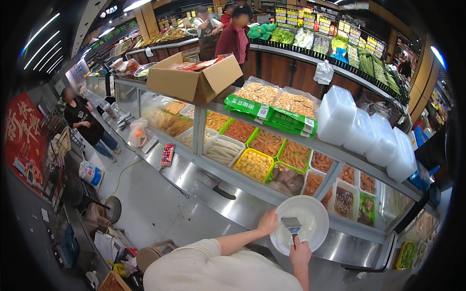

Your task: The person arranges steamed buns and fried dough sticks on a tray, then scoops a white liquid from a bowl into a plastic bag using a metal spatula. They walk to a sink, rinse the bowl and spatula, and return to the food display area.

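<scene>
A round white plastic basin with a little liquid inside rests at the edge of the stainless steel counter. My left hand grips its left rim. In my right hand, over the near part of the basin, is a scraper with a dark handle; its flat metal blade lies inside the basin. To the left on the counter lie a cleaver with a black handle and a phone showing a lit screen.
Behind the glass case stand several food tubs. Along its top are an open cardboard box, bagged peanuts and stacked clear plastic containers. A person in an apron stands at left; others stand beyond the case. A stool is near my left side.
</scene>
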### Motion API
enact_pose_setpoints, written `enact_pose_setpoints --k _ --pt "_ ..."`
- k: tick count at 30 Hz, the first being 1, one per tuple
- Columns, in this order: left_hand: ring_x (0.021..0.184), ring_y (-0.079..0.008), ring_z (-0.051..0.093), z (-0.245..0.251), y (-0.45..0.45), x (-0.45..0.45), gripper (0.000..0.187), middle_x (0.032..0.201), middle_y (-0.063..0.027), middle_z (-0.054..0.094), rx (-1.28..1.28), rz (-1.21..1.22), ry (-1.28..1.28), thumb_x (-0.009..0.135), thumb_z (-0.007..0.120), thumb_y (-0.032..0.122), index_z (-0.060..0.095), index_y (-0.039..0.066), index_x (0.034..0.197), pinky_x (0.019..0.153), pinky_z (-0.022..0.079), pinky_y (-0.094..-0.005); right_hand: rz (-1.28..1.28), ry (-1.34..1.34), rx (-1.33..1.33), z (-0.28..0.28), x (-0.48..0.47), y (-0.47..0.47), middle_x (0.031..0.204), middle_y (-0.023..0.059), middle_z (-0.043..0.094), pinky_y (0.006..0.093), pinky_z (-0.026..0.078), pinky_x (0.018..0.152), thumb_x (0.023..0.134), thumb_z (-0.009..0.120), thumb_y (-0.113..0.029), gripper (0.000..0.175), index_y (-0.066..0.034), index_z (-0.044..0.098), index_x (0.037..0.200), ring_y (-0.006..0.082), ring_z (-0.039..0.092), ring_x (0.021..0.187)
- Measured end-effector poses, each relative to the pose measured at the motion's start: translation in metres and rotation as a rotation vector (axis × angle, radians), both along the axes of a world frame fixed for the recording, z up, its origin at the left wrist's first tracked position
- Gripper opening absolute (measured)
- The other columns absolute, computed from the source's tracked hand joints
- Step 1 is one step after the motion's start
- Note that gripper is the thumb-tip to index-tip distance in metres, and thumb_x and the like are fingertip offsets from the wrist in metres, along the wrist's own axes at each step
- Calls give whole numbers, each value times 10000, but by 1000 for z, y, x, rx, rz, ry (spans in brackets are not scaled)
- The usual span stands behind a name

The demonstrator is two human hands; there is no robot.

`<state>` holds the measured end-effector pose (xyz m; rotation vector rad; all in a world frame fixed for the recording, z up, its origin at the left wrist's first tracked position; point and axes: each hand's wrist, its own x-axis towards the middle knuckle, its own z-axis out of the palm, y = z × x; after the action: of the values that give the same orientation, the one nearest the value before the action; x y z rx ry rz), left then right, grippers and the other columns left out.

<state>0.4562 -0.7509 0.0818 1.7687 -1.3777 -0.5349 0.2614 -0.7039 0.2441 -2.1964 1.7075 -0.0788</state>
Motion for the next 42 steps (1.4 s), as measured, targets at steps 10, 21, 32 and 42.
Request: enact_pose_setpoints --k 10,21,32,42 --pt "904 -454 551 16 3 2 277 960 -278 589 0 10 -7 924 456 174 480 -34 1105 794 434 -533 84 98 71 18 -17 26 882 152 564 443 517 660 793 690 -230 414 -177 558 1182 342 635 767" --pt "934 -461 542 22 2 2 254 983 -278 588 -5 -8 38 916 449 159 494 -11 1099 816 428 -538 73 60 72 34 -41 43 896 162 575 463 513 660 779 685 -237 407 -187 592 1172 349 629 773" --pt "921 -461 553 23 2 2 276 984 -277 596 79 -1 10 919 444 170 490 -18 1116 809 436 -544 -29 95 -49 70 -56 70 847 137 578 456 500 619 758 691 -212 358 -159 638 1107 336 623 734" --pt "942 -460 543 29 1 3 276 1004 -270 585 63 -7 -10 917 448 171 483 -14 1120 813 435 -539 -156 104 161 49 -46 73 886 182 560 482 510 652 830 633 -227 347 -145 576 1162 376 625 777"
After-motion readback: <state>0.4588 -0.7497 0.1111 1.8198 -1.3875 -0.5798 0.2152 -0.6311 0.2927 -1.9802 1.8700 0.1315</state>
